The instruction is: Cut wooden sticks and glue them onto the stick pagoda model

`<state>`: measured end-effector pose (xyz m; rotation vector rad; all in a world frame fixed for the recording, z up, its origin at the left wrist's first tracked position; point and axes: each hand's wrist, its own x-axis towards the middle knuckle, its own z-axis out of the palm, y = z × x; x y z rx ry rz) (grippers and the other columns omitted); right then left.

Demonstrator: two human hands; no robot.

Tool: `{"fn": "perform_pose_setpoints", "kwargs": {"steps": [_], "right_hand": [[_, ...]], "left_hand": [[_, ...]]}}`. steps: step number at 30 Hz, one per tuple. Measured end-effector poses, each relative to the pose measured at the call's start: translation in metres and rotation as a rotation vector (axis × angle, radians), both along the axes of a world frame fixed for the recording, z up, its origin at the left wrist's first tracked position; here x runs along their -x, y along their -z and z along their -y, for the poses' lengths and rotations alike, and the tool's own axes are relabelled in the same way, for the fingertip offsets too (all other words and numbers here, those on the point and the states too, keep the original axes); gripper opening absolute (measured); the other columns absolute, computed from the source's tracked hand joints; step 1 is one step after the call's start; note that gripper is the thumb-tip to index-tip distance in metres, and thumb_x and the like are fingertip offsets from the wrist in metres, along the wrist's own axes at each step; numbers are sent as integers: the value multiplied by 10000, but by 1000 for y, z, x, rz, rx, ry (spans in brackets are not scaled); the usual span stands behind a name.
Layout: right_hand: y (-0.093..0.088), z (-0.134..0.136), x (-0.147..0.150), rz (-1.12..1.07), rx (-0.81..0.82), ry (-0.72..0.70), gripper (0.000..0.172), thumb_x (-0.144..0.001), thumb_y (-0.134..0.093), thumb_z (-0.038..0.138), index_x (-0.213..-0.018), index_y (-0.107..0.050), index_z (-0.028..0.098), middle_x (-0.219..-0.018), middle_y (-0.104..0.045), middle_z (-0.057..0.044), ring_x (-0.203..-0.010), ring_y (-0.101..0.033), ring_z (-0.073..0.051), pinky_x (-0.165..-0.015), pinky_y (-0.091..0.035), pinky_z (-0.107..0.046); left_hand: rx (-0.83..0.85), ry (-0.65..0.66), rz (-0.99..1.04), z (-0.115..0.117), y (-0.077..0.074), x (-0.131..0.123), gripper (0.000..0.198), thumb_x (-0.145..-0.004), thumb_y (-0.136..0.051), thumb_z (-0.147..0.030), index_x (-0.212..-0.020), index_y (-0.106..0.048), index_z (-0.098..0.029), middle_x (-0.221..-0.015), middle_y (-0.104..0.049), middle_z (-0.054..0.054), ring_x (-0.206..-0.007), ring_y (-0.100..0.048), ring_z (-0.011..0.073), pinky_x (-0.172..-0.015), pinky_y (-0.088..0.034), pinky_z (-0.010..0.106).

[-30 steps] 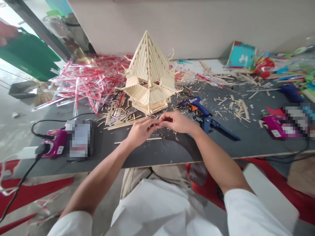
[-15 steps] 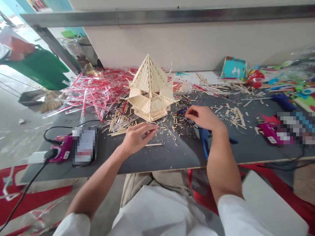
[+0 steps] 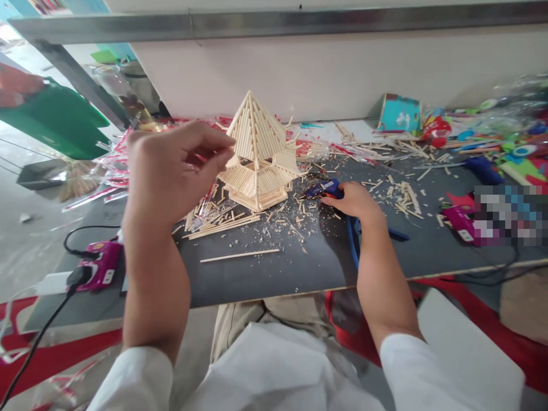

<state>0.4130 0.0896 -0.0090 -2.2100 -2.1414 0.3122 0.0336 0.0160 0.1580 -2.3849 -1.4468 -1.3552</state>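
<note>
At the far left a green bin (image 3: 55, 117) is hanging off past the table edge, and a pink charger (image 3: 100, 265) with a black cable is lying on the near left corner of the dark table (image 3: 274, 274). Behind it a heap of red-and-clear wrappers (image 3: 113, 171) is spreading along the back of the table. The left hand (image 3: 171, 171) is hovering high above the table, close to the camera, with its back turned this way. Its thumb and forefinger (image 3: 220, 153) are pinching together right at the left slope of the stick pagoda (image 3: 257, 160), and the other fingers are curling in. I cannot tell whether anything is sitting between the fingertips. The pagoda is standing upright at the middle of the table towards the back, with a bundle of long sticks (image 3: 222, 224) lying at its left foot. A single stick (image 3: 240, 255) is lying alone nearer the front edge, and chips are scattering all round. Just right of the pagoda the blue glue gun (image 3: 327, 187) is lying on the table, nozzle pointing left. The right hand (image 3: 353, 202) is resting down over the gun's rear, fingers curving onto its body and touching it. Whether they are closing fully round it is hidden. Further right a teal box (image 3: 400, 113) is leaning against the wall amid bright clutter.
</note>
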Motion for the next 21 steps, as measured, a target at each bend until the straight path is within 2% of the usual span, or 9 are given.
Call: {"fn": "perform_pose_setpoints", "kwargs": {"steps": [2,4,6,8,10,13,15,17,21], "right_hand": [[2,0,0,-20,-8,13,581,-817,-719,694,-1025,-704,152,-1121,-675,-220,-1121,-652,-403,-902,-544,-468],[2,1,0,-38,-44,17,536,-783,-771,645,-990,-709,154,-1088,-681,-212,-1158,-638,-412,-926,-547,-469],[1,3,0,-62,-93,30,410,-780,-795,514,-957,-717,153,-1024,-699,-195,-1172,-639,-411,-952,-544,-460],[-2,4,1,-101,-146,89,342,-778,-784,388,-1006,-720,141,-998,-720,-183,-1133,-665,-403,-952,-543,-459],[-6,4,2,-150,-221,194,417,-789,-760,344,-1135,-690,120,-1045,-734,-192,-1074,-691,-395,-928,-551,-472],[-15,2,3,-238,-399,314,503,-826,-724,382,-1246,-618,126,-1096,-735,-194,-1042,-702,-376,-918,-555,-494],[-27,0,5,-315,-518,297,456,-858,-684,405,-1237,-601,164,-1096,-737,-160,-1001,-709,-336,-906,-563,-491],[-45,-1,9,-373,-615,207,370,-896,-635,410,-1200,-603,201,-1080,-737,-123,-947,-708,-295,-870,-572,-470],[-98,2,29,-430,-806,-3,243,-907,-648,395,-1091,-626,237,-1031,-727,-90,-885,-674,-251,-810,-562,-414]], "left_hand": [[68,-15,9,-2,-8,3,134,-909,-760,-246,-1029,-817,-226,-922,-814,0,-729,-730,164,-680,-636,366],[102,-25,33,-4,-9,6,148,-912,-763,-262,-1043,-820,-223,-957,-812,24,-758,-739,190,-684,-636,406],[118,-17,35,-7,-6,10,160,-905,-776,-263,-1052,-823,-222,-978,-812,33,-773,-746,201,-693,-636,423],[118,3,28,-10,-2,13,178,-872,-808,-229,-1048,-827,-214,-961,-814,34,-774,-753,205,-685,-636,415],[97,1,35,-12,1,17,212,-812,-851,-168,-1021,-831,-193,-915,-815,37,-752,-758,211,-671,-630,404],[91,-22,52,-13,0,27,231,-755,-891,-157,-979,-836,-169,-857,-812,55,-752,-772,237,-683,-627,409],[97,-29,70,-13,0,34,216,-768,-887,-195,-977,-839,-168,-855,-810,66,-780,-783,249,-691,-626,402],[92,-49,79,-13,0,40,196,-796,-873,-238,-977,-839,-171,-873,-811,68,-797,-785,245,-696,-629,392],[93,-77,75,-15,1,41,176,-799,-876,-242,-953,-830,-172,-872,-811,51,-788,-785,230,-703,-642,380]]}}
